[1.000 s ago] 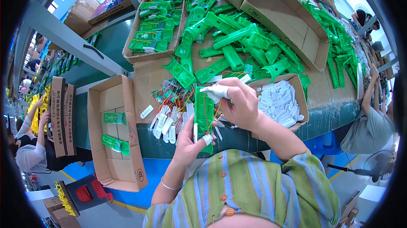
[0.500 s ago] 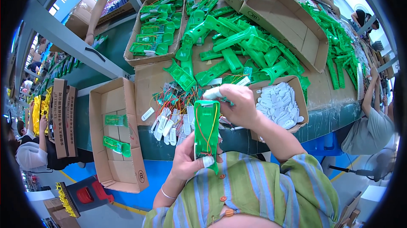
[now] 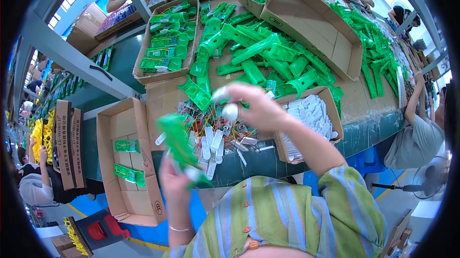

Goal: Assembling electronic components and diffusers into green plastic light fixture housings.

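Note:
A green plastic housing (image 3: 178,138), smeared by motion, is gripped in my left hand (image 3: 176,181), near the right side of a cardboard box. My right hand (image 3: 251,106), with white covers on thumb and forefinger, hovers above a heap of small circuit boards with red and yellow wires (image 3: 194,109). Its thumb and forefinger are apart, and nothing shows between them. White oblong plastic pieces (image 3: 216,139) lie below that hand. Two green housings (image 3: 129,175) rest in the cardboard box (image 3: 125,204) at the left.
Loose green housings (image 3: 258,49) are piled across the far table. Beside my right forearm stands a box of white pieces (image 3: 306,119). A box of wired housings (image 3: 165,42) is at the far left, by a metal post (image 3: 81,61). An empty carton (image 3: 314,28) leans over the pile.
My left hand has swung left toward the cardboard box with the green housing, now tilted. My right hand has come away from the housing and is over the wired boards.

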`<state>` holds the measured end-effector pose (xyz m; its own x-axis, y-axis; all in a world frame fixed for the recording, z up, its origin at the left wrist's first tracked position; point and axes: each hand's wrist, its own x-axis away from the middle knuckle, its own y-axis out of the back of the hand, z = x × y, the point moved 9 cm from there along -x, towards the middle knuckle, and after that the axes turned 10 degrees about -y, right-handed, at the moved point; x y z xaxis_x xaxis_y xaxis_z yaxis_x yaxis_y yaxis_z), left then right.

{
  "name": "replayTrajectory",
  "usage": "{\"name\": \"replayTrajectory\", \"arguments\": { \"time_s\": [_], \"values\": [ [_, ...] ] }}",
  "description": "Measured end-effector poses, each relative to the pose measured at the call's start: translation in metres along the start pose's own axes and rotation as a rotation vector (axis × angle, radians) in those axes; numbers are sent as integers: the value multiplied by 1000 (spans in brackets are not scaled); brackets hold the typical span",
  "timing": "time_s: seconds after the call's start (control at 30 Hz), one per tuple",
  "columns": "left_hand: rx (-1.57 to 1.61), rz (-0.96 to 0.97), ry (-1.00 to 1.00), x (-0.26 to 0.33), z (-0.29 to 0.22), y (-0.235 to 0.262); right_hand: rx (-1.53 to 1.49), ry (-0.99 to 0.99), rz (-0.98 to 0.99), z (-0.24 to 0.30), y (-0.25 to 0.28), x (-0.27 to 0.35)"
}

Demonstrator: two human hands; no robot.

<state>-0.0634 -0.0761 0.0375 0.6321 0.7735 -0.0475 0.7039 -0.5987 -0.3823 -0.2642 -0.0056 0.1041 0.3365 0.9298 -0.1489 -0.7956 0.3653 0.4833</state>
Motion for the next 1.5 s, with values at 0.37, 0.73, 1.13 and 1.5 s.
{"name": "replayTrajectory", "arguments": {
  "time_s": [0.37,0.73,1.13,1.5],
  "values": [
    [-1976,-530,-724,-22,-110,101,1451,-367,-204,-112,81,-88],
    [-770,275,-620,-37,-20,-68,654,362,-693,22,104,-20],
    [150,475,391,13,78,-117,53,-349,-183,-61,41,99],
    [133,340,189,-8,56,-109,733,-448,-315,-126,62,131]
  ]
}}
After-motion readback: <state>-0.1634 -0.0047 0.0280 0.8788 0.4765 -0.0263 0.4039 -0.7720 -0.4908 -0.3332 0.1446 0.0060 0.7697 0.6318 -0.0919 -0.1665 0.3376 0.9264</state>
